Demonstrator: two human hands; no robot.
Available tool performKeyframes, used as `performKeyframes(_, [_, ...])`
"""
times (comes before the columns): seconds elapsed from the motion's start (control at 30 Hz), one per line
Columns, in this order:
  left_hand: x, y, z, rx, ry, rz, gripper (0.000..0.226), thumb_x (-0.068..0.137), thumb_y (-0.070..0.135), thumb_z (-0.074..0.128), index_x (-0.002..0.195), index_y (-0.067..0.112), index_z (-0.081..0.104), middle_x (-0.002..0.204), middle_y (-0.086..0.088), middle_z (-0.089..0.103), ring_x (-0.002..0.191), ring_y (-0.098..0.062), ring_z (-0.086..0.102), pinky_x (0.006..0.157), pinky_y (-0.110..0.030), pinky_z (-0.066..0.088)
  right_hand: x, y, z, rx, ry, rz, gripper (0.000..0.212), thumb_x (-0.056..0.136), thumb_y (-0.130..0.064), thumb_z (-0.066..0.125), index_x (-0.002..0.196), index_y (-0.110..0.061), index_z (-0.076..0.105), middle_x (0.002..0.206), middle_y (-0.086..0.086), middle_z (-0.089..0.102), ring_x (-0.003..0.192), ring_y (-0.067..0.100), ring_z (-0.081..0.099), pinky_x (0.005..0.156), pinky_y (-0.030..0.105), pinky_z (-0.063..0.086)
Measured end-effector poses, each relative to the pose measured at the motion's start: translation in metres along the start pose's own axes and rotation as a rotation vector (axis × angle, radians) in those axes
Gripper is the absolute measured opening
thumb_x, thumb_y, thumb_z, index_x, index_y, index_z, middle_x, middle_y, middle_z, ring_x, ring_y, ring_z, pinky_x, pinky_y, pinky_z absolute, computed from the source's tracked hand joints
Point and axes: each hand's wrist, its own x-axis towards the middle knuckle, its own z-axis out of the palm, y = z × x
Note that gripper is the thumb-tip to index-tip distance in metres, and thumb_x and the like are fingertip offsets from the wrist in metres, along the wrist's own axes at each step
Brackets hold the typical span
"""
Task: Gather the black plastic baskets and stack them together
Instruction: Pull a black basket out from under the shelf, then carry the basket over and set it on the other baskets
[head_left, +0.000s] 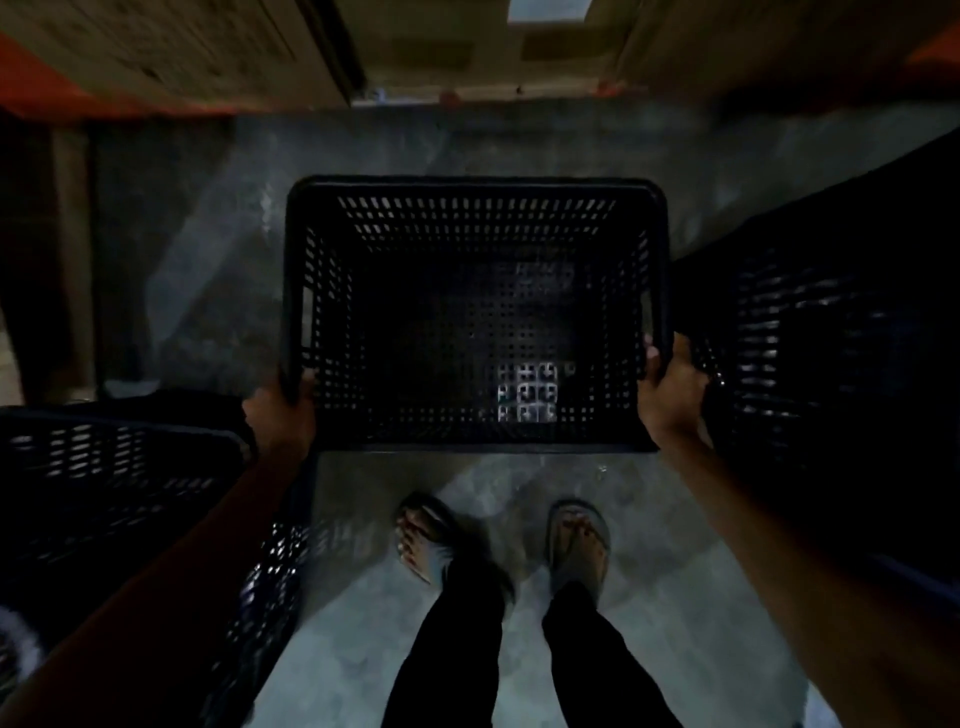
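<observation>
A black perforated plastic basket hangs level in front of me, above the floor, its open top facing up and nothing inside. My left hand grips its left rim near the near corner. My right hand grips the right rim near the near corner. A second black basket stands at the lower left, under my left forearm. A third black basket stands at the right, close to the held basket's right side.
Grey concrete floor lies below. My two feet in sandals stand just behind the held basket. Cardboard boxes on orange shelving line the far side. The scene is dim.
</observation>
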Motion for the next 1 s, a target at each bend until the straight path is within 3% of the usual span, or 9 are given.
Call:
performKeyframes(0.13, [-0.005, -0.025, 0.051, 0.02, 0.034, 0.045, 0.047, 0.096, 0.038, 0.05, 0.108, -0.007, 0.057, 0.102, -0.038, 0.064, 0.094, -0.054, 0.061, 0.08, -0.051, 0.047, -0.008, 0.03, 0.037, -0.044, -0.013, -0.004, 0.045, 0.101, -0.02, 0.045, 0.138, 0.005, 0.041, 0.097, 0.037, 0.064, 0.081, 0.052, 0.063, 0.068, 0.047, 0.051])
performKeyframes(0.23, [-0.005, -0.042, 0.069, 0.025, 0.136, 0.124, 0.045, 0.097, 0.04, 0.045, 0.112, -0.002, 0.052, 0.098, -0.037, 0.065, 0.087, -0.056, 0.06, 0.075, -0.051, 0.049, -0.01, 0.038, 0.054, -0.119, 0.142, -0.109, 0.041, 0.096, -0.013, 0.055, 0.128, 0.012, 0.047, 0.08, 0.038, 0.063, 0.061, 0.051, 0.063, 0.048, 0.043, 0.051])
performKeyframes(0.33, [-0.001, -0.046, 0.07, 0.043, 0.128, 0.14, 0.05, 0.097, 0.042, 0.042, 0.121, -0.001, 0.047, 0.1, -0.038, 0.064, 0.087, -0.057, 0.059, 0.075, -0.051, 0.049, -0.006, 0.04, 0.057, -0.167, 0.134, -0.114, 0.041, 0.093, -0.01, 0.059, 0.125, 0.012, 0.047, 0.081, 0.039, 0.064, 0.061, 0.052, 0.063, 0.046, 0.042, 0.052])
performKeyframes(0.47, [-0.008, -0.034, 0.057, -0.038, -0.007, 0.039, 0.056, 0.096, 0.039, 0.044, 0.138, 0.003, 0.035, 0.118, -0.037, 0.059, 0.106, -0.055, 0.056, 0.087, -0.05, 0.048, -0.007, 0.03, 0.042, -0.174, -0.162, 0.103, 0.053, 0.098, -0.021, 0.046, 0.143, 0.003, 0.031, 0.116, 0.038, 0.058, 0.099, 0.053, 0.061, 0.077, 0.052, 0.051])
performKeyframes(0.53, [-0.017, -0.024, 0.041, -0.085, -0.127, -0.066, 0.058, 0.093, 0.028, 0.052, 0.14, 0.002, 0.03, 0.127, -0.036, 0.054, 0.116, -0.053, 0.053, 0.094, -0.052, 0.045, -0.009, 0.023, 0.022, -0.208, -0.325, 0.146, 0.071, 0.092, -0.013, 0.05, 0.152, -0.001, 0.014, 0.149, 0.031, 0.032, 0.135, 0.046, 0.038, 0.107, 0.047, 0.036])
performKeyframes(0.6, [-0.044, -0.005, 0.013, -0.123, -0.243, -0.169, 0.068, 0.088, 0.017, 0.058, 0.144, -0.001, 0.024, 0.137, -0.034, 0.047, 0.126, -0.049, 0.048, 0.103, -0.051, 0.041, -0.027, 0.002, -0.016, -0.216, -0.43, 0.109, 0.086, 0.086, -0.005, 0.052, 0.153, 0.002, 0.0, 0.161, 0.026, 0.004, 0.149, 0.039, 0.01, 0.122, 0.04, 0.015])
performKeyframes(0.73, [-0.141, 0.034, -0.067, -0.079, -0.475, -0.11, 0.062, 0.091, 0.017, 0.057, 0.143, -0.002, 0.03, 0.14, -0.032, 0.046, 0.127, -0.044, 0.048, 0.103, -0.044, 0.04, -0.108, -0.042, -0.111, -0.156, -0.64, 0.125, 0.077, 0.094, -0.012, 0.046, 0.155, -0.004, -0.001, 0.163, 0.017, 0.002, 0.151, 0.03, 0.009, 0.116, 0.037, 0.03])
performKeyframes(0.83, [-0.234, 0.064, -0.144, -0.055, -0.649, 0.006, 0.06, 0.092, 0.018, 0.058, 0.145, 0.002, 0.035, 0.14, -0.025, 0.05, 0.128, -0.037, 0.05, 0.101, -0.038, 0.04, -0.171, -0.073, -0.207, -0.123, -0.781, 0.146, 0.073, 0.099, -0.02, 0.042, 0.156, -0.007, -0.002, 0.165, 0.013, -0.002, 0.153, 0.026, 0.003, 0.119, 0.036, 0.026])
performKeyframes(1.0, [-0.356, 0.106, -0.238, 0.006, -0.768, 0.145, 0.053, 0.091, 0.022, 0.057, 0.141, 0.011, 0.044, 0.14, -0.019, 0.052, 0.128, -0.031, 0.052, 0.102, -0.033, 0.043, -0.23, -0.088, -0.353, 0.083, -0.731, 0.295, 0.064, 0.099, -0.02, 0.048, 0.155, -0.01, 0.018, 0.163, 0.013, 0.015, 0.15, 0.028, 0.02, 0.118, 0.036, 0.026])
